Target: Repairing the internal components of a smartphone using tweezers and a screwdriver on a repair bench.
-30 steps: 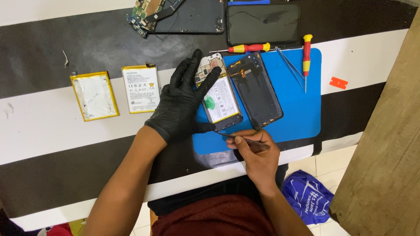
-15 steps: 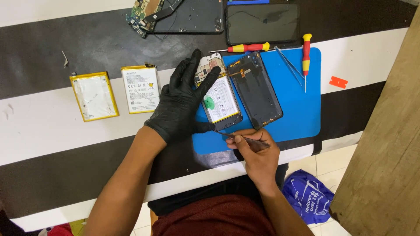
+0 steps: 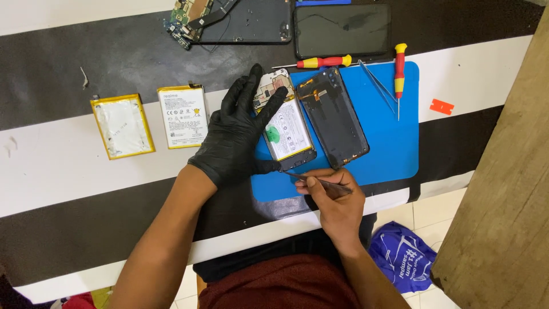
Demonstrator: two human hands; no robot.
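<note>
Here, gloved left hand (image 3: 237, 134) flat on opened phone (image 3: 284, 125), right hand (image 3: 334, 200) grip pinched around tweezers (image 3: 323, 183).

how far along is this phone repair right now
Done: the back cover is off and lies beside the opened phone on the blue mat. In hand: the gloved left hand steadies the phone while the bare right hand works tweezers at its bottom edge. Left: the battery is seated inside, and two loose batteries lie aside.
</note>
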